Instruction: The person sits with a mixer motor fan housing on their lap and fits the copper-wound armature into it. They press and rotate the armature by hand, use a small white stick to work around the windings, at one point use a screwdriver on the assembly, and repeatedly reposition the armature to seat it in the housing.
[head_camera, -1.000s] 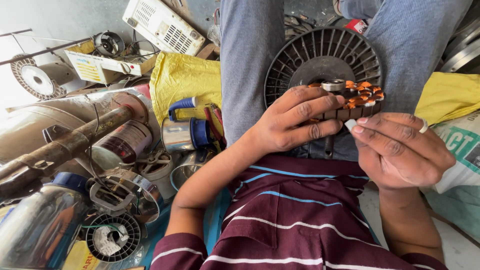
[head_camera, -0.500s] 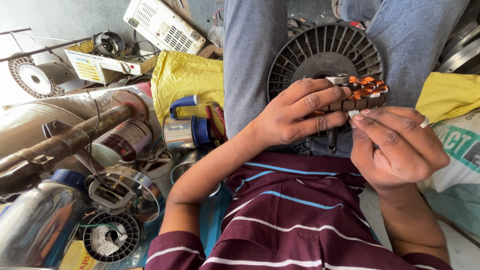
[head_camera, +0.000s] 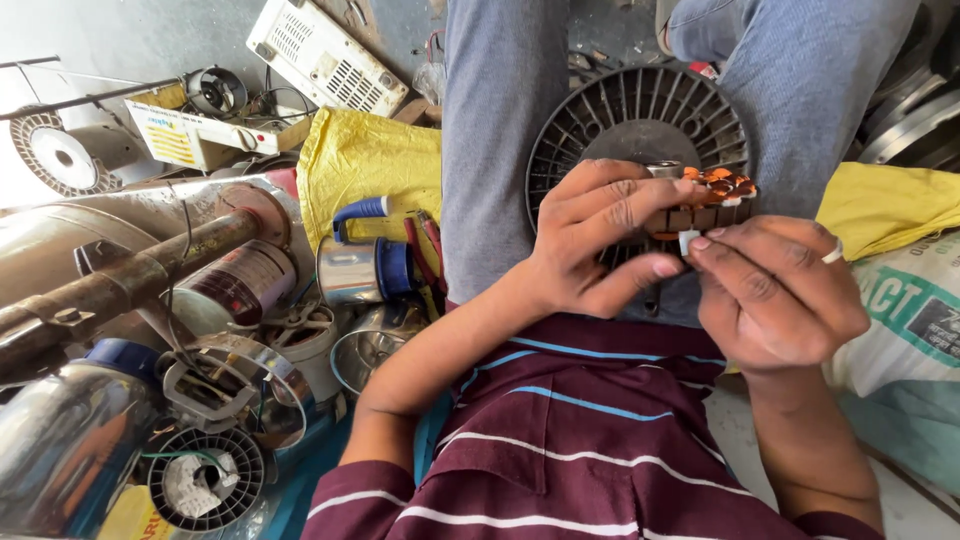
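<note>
Head view: both hands (head_camera: 690, 265) crowd the wound motor core (head_camera: 705, 200), seemingly boxed by knees.

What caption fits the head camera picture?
Left hand grips a copper-wound motor core while right hand pinches a small white strip.

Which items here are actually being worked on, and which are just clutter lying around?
In hand:
left hand
right hand
copper-wound stator
small white strip
dark finned cover

Lying about:
yellow cloth
steel cup
white vented casing
wire spool
</note>
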